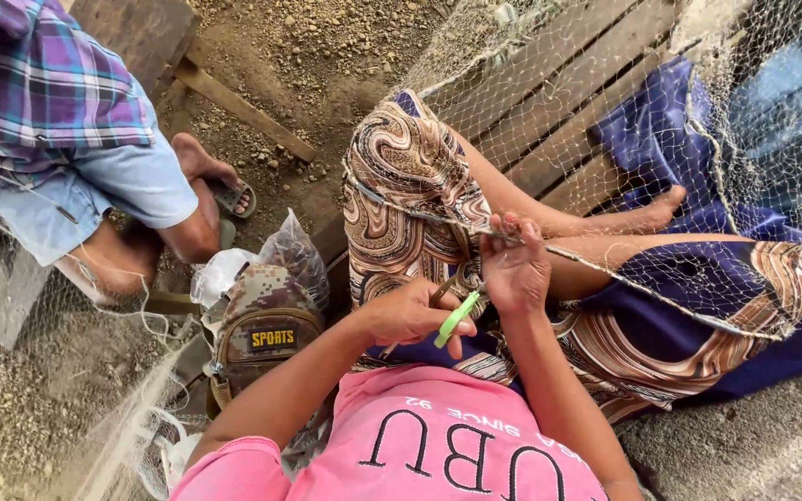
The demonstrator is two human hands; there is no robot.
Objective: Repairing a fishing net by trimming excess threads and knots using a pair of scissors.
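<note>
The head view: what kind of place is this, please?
Probably an outdoor spot where fishing nets are mended: gravel ground, a rough wooden platform, and a fine net across the person's lap. The left hand holds a green netting needle; the right hand pinches the net.

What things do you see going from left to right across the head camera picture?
Another person's plaid shirt → camouflage bag → left hand → green netting needle → right hand → blue cloth

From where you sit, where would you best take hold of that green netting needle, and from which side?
Probably by its bare lower end. The green netting needle slants up toward the right hand pinching the fishing net, and the left hand already covers its side, so coming from the left, thumb on the flat face, looks easiest.
</note>
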